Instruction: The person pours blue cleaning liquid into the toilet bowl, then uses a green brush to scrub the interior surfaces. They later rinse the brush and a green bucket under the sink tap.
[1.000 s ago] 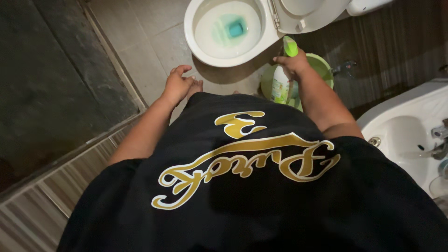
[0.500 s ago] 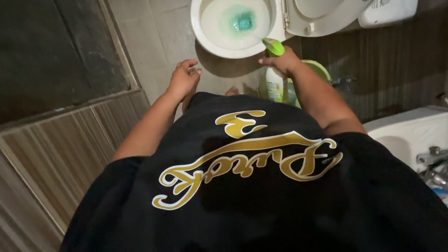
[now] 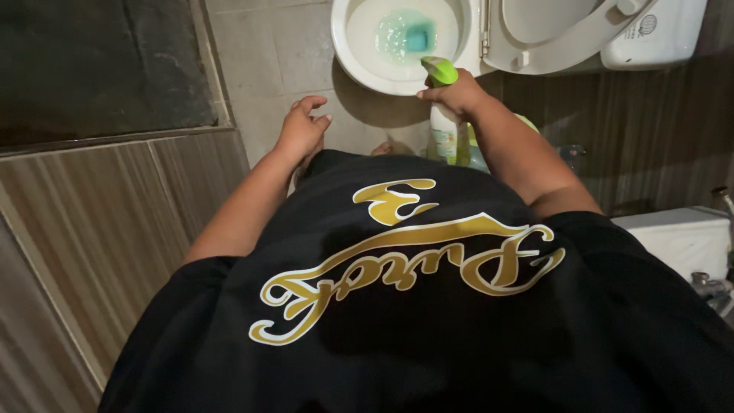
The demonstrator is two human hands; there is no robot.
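While the right hand (image 3: 453, 95) is closed around the neck of the one spray bottle (image 3: 443, 126), just under its green top, the bottle hangs upright near the rim of the one white toilet (image 3: 359, 65), which has blue-green cleaner in the bowl. It looks like hard, smooth plastic, light enough for one hand, maybe slippery if wet, so the thin neck seems the best place to hold it. Off to the left, the left hand (image 3: 300, 131) is open with loose fingers, holding nothing, above the floor (image 3: 260, 53).
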